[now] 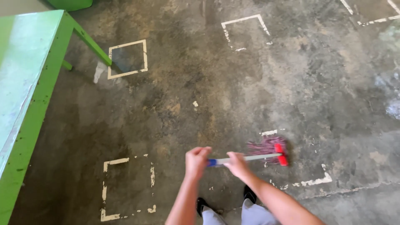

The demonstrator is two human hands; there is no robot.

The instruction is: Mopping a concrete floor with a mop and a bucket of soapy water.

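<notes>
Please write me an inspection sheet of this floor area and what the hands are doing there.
Surface: stained, mottled concrete floor with worn, pale painted square outlines.
Job's things: broom with pale handle, blue grip end, red head and pinkish bristles, head down on the floor.
Clutter: nothing seen beyond pale flecks of worn paint.
Hands: left hand closed on the blue grip end; right hand closed on the handle further down.
Cables: nothing seen.
Surroundings: green table at left; the person's dark shoes and grey trouser legs below.
</notes>
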